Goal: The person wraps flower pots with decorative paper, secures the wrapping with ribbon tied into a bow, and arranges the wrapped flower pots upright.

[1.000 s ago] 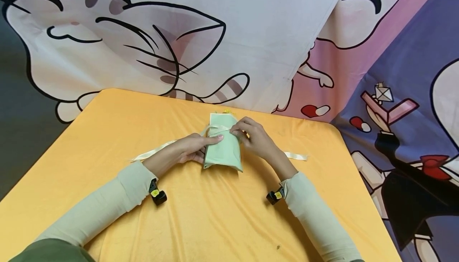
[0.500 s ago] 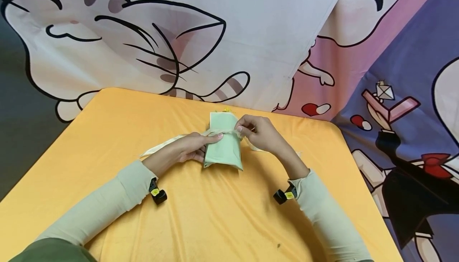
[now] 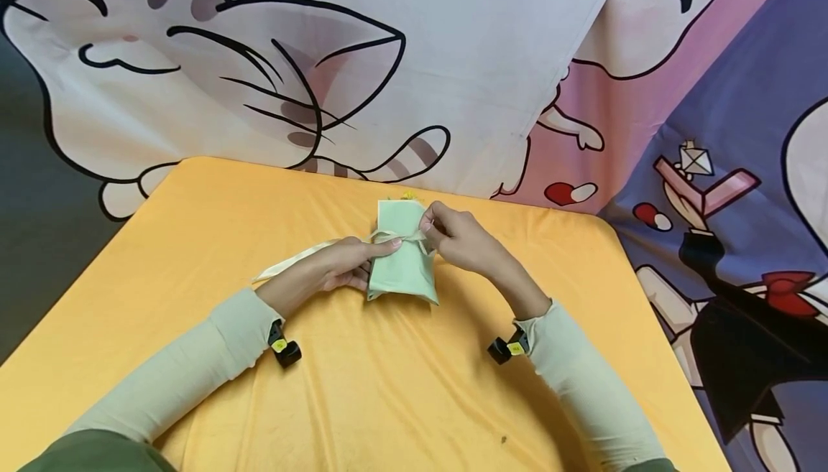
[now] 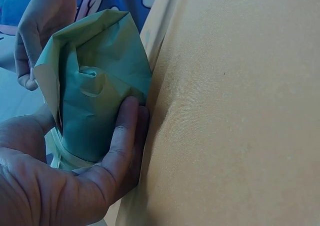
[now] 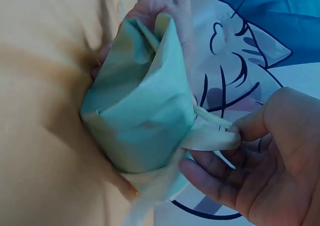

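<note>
A small bouquet wrapped in mint green paper (image 3: pixel 402 278) stands out at the middle of the table, with a bit of yellow flowers (image 3: pixel 409 196) peeping over its far end. Round its waist runs a cream ribbon (image 5: pixel 212 140), crossed and looped at the front. My left hand (image 3: pixel 346 264) grips the wrapped bouquet from the left, thumb on the front by the ribbon's crossing and fingers behind. At the right edge my right hand (image 3: pixel 462 238) pinches a loop of the ribbon between thumb and fingers. The folded lower end of the paper (image 4: pixel 107 50) shows in the left wrist view.
A yellow cloth covers the table (image 3: pixel 362 386). One long ribbon tail (image 3: pixel 294 260) trails left behind my left wrist. A cartoon-printed curtain (image 3: pixel 479 84) hangs along the table's far edge and right side.
My right hand first drew the ribbon rightward, then came back slightly left. A loop now shows at the front, and the ribbon's right tail is out of sight from the table. My left hand stays put.
</note>
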The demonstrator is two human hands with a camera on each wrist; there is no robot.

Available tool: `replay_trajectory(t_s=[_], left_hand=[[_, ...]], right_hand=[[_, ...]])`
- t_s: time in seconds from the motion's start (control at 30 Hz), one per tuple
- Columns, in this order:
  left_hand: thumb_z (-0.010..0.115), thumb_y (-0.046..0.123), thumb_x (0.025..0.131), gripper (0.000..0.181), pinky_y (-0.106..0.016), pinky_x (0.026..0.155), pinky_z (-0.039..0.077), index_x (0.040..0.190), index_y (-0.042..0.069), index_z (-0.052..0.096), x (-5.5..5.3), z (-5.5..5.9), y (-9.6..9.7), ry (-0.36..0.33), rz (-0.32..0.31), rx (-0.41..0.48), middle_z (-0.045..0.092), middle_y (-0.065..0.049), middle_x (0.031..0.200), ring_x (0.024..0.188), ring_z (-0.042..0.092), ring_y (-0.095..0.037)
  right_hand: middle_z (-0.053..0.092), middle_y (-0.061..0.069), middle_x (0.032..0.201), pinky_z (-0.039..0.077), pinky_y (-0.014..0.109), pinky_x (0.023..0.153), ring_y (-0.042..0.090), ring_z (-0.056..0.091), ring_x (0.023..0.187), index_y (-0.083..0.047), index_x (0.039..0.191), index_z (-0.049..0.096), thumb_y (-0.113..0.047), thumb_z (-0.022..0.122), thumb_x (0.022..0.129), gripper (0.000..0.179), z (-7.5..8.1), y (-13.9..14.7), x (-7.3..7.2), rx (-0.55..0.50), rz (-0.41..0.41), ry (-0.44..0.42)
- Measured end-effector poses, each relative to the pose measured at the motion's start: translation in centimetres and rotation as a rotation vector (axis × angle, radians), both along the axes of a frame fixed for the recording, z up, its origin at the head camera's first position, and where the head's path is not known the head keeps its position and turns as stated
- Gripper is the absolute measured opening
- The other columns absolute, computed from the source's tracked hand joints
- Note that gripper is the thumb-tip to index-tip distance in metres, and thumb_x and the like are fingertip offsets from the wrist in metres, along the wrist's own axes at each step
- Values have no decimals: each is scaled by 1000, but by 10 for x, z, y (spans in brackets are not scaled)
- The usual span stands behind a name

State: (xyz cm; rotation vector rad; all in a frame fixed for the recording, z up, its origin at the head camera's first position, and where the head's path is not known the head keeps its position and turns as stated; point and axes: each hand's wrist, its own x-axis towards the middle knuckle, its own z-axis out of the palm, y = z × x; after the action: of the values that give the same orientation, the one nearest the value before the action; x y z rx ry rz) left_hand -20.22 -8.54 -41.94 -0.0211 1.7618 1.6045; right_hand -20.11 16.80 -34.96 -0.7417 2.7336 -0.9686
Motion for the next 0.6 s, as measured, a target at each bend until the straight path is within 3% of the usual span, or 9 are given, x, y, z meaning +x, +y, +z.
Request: replay_trajectory(t_s=[0.17, 0.3, 0.43, 0.53, 0.6], left_hand=[[66, 59, 111, 64, -32, 86, 69, 131, -2, 71, 0, -1, 0, 2, -6, 3, 78, -10, 105, 92, 80, -17], [65, 59, 112, 66, -33, 88, 70, 134, -3, 71, 1, 0, -1, 6, -14, 15, 79, -10, 105, 93, 81, -18], [65, 57, 112, 64, -34, 88, 70, 133, -4, 70, 1, -2, 0, 6, -8, 23, 79, -11, 105, 94, 81, -18], [66, 56, 112, 63, -35, 88, 70, 131, -3, 70, 1, -3, 1, 5, -5, 22, 77, -12, 105, 94, 80, -19], [66, 57, 112, 63, -35, 89, 70, 131, -3, 70, 0, -4, 1, 7, -7, 21, 77, -12, 106, 94, 80, -19]], right_hand=[[61, 0, 70, 45, 31, 59, 13, 54, 59, -10, 119, 66, -32, 57, 120, 23, 1, 1, -1, 111, 5, 50], [56, -5, 65, 42, 29, 57, 11, 50, 59, -14, 99, 72, -50, 69, 112, 38, 1, 6, -2, 147, -21, -24], [56, -5, 69, 40, 26, 60, 12, 49, 64, -14, 84, 70, -40, 79, 105, 34, -3, 25, -6, 6, 59, -165], [63, 3, 73, 55, 25, 65, 12, 65, 66, -8, 97, 70, -22, 79, 104, 18, -7, 39, -8, -189, 107, -332], [65, 9, 77, 58, 27, 65, 14, 66, 63, -3, 109, 68, -16, 78, 104, 17, -6, 45, -8, -263, 100, -413]])
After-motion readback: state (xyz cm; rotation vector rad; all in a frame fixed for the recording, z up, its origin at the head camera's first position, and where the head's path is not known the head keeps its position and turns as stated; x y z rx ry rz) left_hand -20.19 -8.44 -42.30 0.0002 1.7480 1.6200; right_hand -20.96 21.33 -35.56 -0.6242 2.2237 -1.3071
